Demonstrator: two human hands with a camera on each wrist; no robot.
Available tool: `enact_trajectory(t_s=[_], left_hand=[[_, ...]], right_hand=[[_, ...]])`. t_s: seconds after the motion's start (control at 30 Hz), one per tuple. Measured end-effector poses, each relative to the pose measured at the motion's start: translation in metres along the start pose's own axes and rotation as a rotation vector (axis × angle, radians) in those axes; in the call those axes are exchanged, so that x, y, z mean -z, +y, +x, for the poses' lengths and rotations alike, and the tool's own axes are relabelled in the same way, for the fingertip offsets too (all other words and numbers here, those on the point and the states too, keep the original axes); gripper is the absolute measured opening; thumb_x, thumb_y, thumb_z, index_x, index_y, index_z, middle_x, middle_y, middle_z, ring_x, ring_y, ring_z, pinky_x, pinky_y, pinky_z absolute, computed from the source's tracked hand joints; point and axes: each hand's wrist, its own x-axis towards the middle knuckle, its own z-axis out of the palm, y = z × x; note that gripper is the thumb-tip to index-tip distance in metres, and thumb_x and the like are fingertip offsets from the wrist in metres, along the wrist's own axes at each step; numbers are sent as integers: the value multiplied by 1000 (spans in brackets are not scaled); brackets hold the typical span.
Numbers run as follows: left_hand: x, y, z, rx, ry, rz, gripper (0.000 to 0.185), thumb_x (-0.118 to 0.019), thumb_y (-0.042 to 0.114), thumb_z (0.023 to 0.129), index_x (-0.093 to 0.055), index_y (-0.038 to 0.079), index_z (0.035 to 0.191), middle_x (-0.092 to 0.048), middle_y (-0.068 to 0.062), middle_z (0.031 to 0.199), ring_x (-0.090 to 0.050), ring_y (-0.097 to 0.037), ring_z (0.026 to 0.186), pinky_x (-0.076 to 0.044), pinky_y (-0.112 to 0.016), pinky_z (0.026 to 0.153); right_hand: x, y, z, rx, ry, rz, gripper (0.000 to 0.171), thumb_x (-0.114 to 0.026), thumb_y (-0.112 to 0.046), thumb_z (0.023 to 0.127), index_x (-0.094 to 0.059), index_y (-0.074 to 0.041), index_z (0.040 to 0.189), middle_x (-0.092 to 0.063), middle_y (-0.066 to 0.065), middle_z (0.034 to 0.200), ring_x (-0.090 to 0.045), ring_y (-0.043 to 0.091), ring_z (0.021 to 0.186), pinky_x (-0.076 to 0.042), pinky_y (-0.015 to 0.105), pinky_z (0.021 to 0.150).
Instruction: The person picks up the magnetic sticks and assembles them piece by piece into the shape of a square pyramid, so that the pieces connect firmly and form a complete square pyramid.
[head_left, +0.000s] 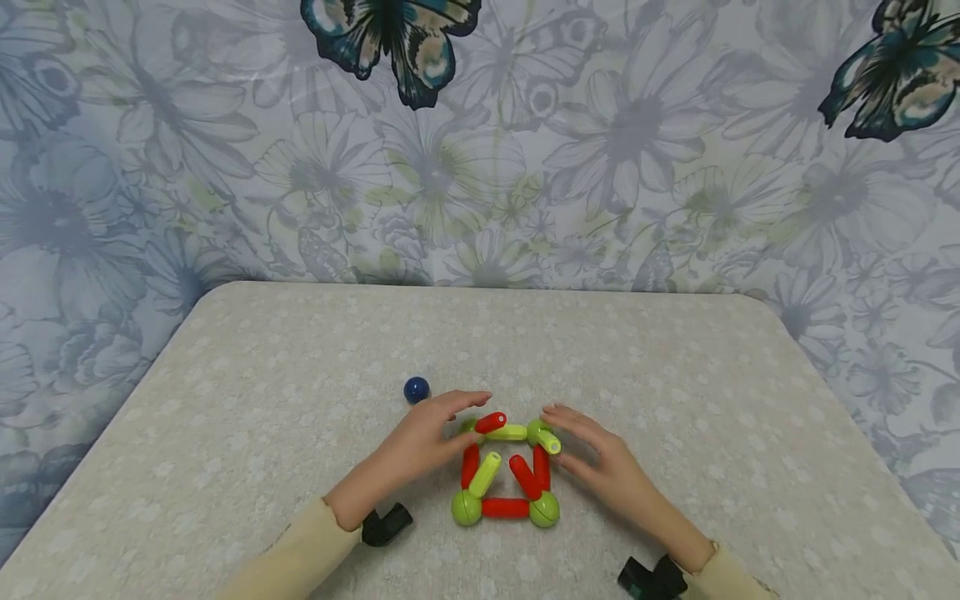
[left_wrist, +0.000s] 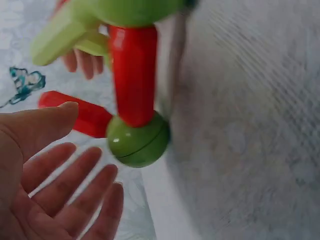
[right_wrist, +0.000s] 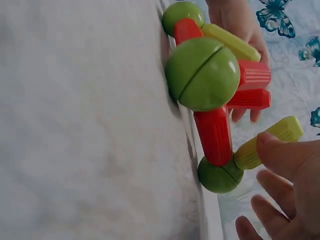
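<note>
A square frame of green balls and red rods lies on the table, with a yellow-green rod along its far side. From each corner another rod rises at a slant, two red and two yellow-green. My left hand, fingers spread, is beside the far left corner and partly hides the ball there. Its thumb is close to the slanted red rod. At the far right corner, my right hand has loosely extended fingers. Its thumb overlaps the slanted yellow-green rod; contact is uncertain.
A dark blue ball lies behind the left hand. The pale patterned table meets a floral backdrop at its far edge. Black wrist mounts sit under both forearms.
</note>
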Motion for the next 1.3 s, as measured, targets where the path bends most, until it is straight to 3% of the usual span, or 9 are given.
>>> enact_trajectory(t_s=[0.1, 0.33, 0.6, 0.73, 1.0, 1.3], left_hand=[[-5, -4, 6, -47, -41, 35, 38, -71, 9, 84, -63, 5, 120, -63, -4, 115, -58, -17, 105, -47, -34, 87], [-6, -9, 5, -83, -47, 3, 27, -72, 5, 82, -69, 6, 108, -68, -1, 102, -62, -13, 94, -49, -29, 82], [-4, -15, 0, -96, -64, -54, 24, -72, 4, 82, -70, 9, 106, -68, 3, 101, -61, -9, 95, -48, -28, 84], [-4, -16, 0, -109, -67, -58, 25, -72, 3, 82, -70, 8, 106, -68, 1, 102, -61, -10, 96, -49, -29, 83], [-3, -12, -1, -82, -91, -53, 22, -71, 4, 82, -71, 11, 104, -67, 4, 102, -60, -7, 97, -48, -27, 84], [-3, -10, 0, -102, -106, -28, 21, -71, 5, 83, -70, 12, 103, -67, 5, 103, -59, -7, 98, -48, -27, 84]], right_hand=[[-3, 6, 5, 14, -39, -4, 45, -72, 0, 80, -62, -8, 123, -57, 2, 126, -48, 23, 120, -39, 30, 97], [-8, 3, 16, -9, -30, -60, 37, -74, -2, 78, -67, -11, 114, -65, -6, 110, -59, 13, 103, -48, 34, 86], [-12, -6, 30, 145, -55, -308, 34, -78, -13, 76, -70, -12, 109, -67, -6, 103, -61, 13, 96, -48, 36, 82], [-14, -8, 32, 178, -70, -375, 32, -77, -16, 78, -71, -14, 109, -67, -6, 101, -60, 12, 94, -47, 36, 82], [-15, -12, 32, 163, -64, -399, 31, -76, -18, 79, -71, -15, 109, -67, -7, 102, -59, 11, 95, -46, 37, 83], [-15, -11, 32, 138, -70, -399, 31, -76, -19, 79, -71, -16, 109, -67, -7, 102, -59, 11, 95, -46, 37, 84]])
